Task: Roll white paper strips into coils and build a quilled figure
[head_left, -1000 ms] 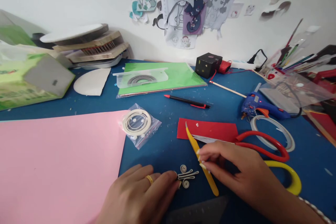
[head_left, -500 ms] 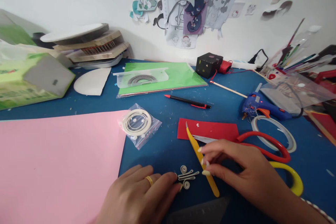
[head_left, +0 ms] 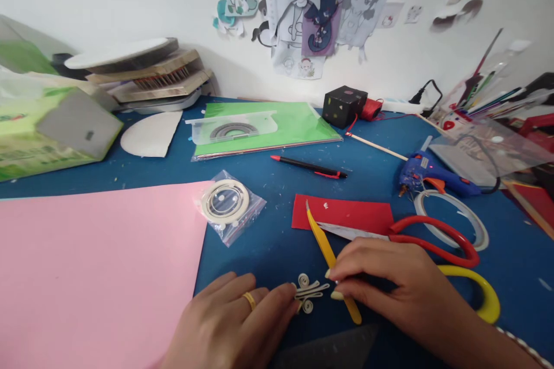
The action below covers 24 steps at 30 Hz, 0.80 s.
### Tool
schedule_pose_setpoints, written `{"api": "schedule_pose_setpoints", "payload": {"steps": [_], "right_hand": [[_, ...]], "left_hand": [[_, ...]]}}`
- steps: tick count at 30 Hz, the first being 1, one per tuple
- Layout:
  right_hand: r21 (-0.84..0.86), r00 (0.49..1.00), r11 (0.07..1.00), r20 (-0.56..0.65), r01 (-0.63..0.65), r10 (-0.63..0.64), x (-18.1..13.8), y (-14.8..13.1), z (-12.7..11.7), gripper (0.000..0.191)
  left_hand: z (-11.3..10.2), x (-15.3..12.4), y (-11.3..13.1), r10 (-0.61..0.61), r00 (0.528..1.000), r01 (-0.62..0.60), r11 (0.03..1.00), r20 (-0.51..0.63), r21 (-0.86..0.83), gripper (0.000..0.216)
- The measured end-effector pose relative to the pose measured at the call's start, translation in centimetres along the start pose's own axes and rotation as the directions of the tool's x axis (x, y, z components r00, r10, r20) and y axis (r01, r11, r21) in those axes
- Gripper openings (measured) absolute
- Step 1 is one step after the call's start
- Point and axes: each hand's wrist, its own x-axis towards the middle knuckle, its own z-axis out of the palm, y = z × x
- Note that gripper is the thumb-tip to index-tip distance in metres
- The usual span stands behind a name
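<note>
My left hand (head_left: 234,323) rests on the blue table, its thumb and index finger pinching the left end of a small cream ornament (head_left: 308,293) of curled strip, with a spiral above and another below. Just right of it, my right hand (head_left: 385,285) has thumb and index fingertips drawn close by the ornament's right tips; what lies between them, if anything, is too small to tell. Under these fingers passes a slim yellow pointed tool (head_left: 319,233), like tweezers, lying on the table. Red-handled scissors (head_left: 433,236) lie behind the right hand, beside a yellow loop handle (head_left: 476,294).
Red paper (head_left: 346,207) lies under the scissor blades. Pink sheet (head_left: 99,271) covers the left; bagged rolled strips (head_left: 225,202) sit beside it. A blue glue gun (head_left: 426,170), tape ring (head_left: 476,236) and black pen (head_left: 307,167) lie behind. A dark ruler-like piece (head_left: 329,346) is at the front.
My right fingertips have drawn closer together and shifted slightly down and left, towards the ornament. The ornament's right tips now sit closer together. My left hand has barely moved.
</note>
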Motion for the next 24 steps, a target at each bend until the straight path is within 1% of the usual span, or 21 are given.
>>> {"api": "schedule_pose_setpoints", "payload": {"steps": [7, 9, 16, 21, 24], "right_hand": [[-0.084, 0.992, 0.991, -0.066, 0.104, -0.11, -0.2, 0.3, 0.8, 0.005], [-0.112, 0.991, 0.986, -0.051, 0.12, -0.127, -0.3, 0.5, 1.1, 0.002], [-0.224, 0.987, 0.962, -0.001, 0.158, -0.163, -0.3, 0.8, 1.5, 0.01], [-0.208, 0.99, 0.968, 0.035, 0.138, -0.134, -0.1, 1.0, 1.6, 0.007], [-0.204, 0.991, 0.97, 0.046, 0.134, -0.127, -0.1, 1.1, 1.6, 0.006]], "left_hand": [[0.0, 0.0, 0.1, 0.002, 1.0, -0.002, 1.0, -0.012, 0.02, 0.019], [-0.1, -0.1, 0.1, 0.006, 1.0, -0.006, 1.0, -0.007, 0.023, 0.019], [0.1, 0.1, 0.1, -0.009, 1.0, 0.01, 0.999, -0.014, 0.045, 0.02], [0.2, 0.1, -0.1, 0.011, 0.999, -0.01, 0.999, -0.038, 0.042, 0.022], [0.1, 0.0, 0.0, 0.0, 1.0, 0.001, 0.999, -0.032, 0.039, 0.021]]}}
